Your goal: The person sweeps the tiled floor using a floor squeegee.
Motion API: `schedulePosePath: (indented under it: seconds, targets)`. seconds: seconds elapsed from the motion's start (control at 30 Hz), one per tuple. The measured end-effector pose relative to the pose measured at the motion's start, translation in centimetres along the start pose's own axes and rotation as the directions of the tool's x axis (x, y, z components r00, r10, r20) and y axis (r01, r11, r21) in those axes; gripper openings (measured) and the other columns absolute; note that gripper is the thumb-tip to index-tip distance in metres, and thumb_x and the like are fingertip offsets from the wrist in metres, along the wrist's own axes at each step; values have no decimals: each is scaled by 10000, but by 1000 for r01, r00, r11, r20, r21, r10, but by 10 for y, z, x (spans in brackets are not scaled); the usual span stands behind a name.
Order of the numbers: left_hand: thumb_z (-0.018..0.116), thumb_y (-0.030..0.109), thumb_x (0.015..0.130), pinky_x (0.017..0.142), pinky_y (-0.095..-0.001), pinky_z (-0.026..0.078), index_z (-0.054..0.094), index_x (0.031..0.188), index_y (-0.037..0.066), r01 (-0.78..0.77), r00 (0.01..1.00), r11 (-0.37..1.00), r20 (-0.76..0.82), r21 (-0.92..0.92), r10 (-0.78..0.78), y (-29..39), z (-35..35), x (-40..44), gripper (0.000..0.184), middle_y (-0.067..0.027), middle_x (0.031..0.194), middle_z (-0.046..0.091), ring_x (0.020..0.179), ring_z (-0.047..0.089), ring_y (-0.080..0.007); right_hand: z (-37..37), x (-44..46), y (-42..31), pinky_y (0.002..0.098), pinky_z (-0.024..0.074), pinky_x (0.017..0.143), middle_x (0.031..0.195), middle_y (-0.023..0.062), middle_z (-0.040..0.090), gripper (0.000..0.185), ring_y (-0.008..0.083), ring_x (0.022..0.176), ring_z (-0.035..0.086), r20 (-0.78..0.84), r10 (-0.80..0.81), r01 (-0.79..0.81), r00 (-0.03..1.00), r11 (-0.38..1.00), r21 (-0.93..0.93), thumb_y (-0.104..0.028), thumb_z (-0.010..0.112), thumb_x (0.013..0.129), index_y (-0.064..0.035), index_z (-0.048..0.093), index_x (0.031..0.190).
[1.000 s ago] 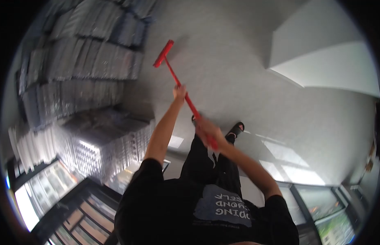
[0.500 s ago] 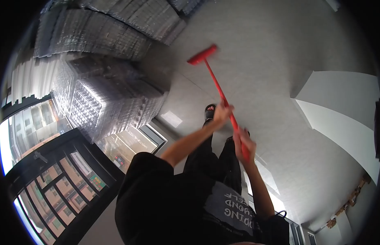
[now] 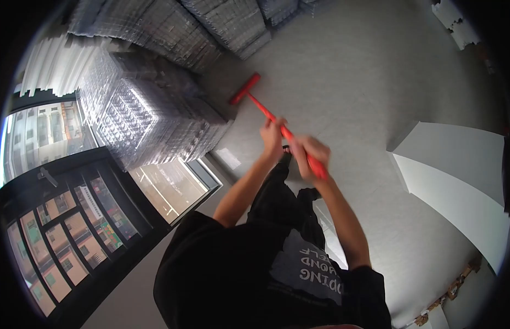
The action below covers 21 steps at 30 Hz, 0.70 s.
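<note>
A red broom (image 3: 245, 89) slants away from me across the grey floor, its wide head down near the foot of a wrapped stack. Whether bristles or a flat blade line the head's underside is too blurred to tell. My left hand (image 3: 273, 135) is closed around the middle of the red handle. Nearer my body, my right hand (image 3: 310, 155) wraps the thick upper part, and the handle's end sticks out just past it. The right hand is smeared by motion.
Clear-wrapped stacks (image 3: 140, 118) of pale goods stand at the left and far left. A dark-framed glass door (image 3: 74, 225) is at the lower left. On the right juts a white block-like structure (image 3: 452, 159). A torn brown strip (image 3: 449, 293) runs along the lower right.
The broom head has swung left and nearer, toward the wrapped stack. Both hands have moved up and left with the handle, staying closed on it. The view has shifted slightly.
</note>
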<state>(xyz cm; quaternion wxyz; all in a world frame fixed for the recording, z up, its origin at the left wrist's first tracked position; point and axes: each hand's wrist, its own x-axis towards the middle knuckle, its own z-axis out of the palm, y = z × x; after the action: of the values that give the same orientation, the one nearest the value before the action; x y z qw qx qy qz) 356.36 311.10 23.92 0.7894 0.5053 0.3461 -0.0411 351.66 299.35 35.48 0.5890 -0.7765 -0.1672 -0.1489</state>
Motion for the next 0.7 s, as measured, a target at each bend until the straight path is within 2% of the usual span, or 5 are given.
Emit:
schedulePosePath:
  seconds: [0.1,0.27,0.47,0.53,0.7]
  targets:
    - [637,154,742,530,-292,417,624,734,36,-97,995,967,19,236,95,19,-21,71,118,-18,673,562,591,532,-128,48,22,51,305,409,541,666,112,569,203,198,574,520,38,254,-257,967,953,164,-124,548,928,18,600,792]
    - [579,69,717,474,-304,427,584,732,21,169,986,915,-76,367,-151,-31,-63,123,51,-52,623,545,525,530,-165,80,-33,82,302,394,542,652,92,528,174,167,575,489,5,207,-205,978,965,166,-72,575,898,26,563,755]
    - [553,99,763,794,-375,488,538,921,20,391,725,876,492,283,-483,-100,-57,-31,177,-120,1085,581,939,596,-249,-36,-138,-8,371,405,508,608,111,469,181,284,555,517,-94,94,-92,991,995,24,9,622,802,-13,500,669]
    - [584,61,749,817,-389,484,535,938,-2,577,636,763,426,290,-643,-135,-49,-85,205,-129,1112,566,936,598,-266,-77,-176,-49,363,434,510,623,101,515,172,280,568,550,-105,169,-174,980,984,-34,33,637,765,-22,515,658]
    - [608,31,741,807,-373,485,527,944,-75,407,558,792,563,455,-610,-152,28,-189,243,-139,1148,503,969,610,-252,-156,-220,-109,352,475,523,663,103,560,137,276,583,578,-371,144,-196,917,975,-107,33,629,748,-33,549,659]
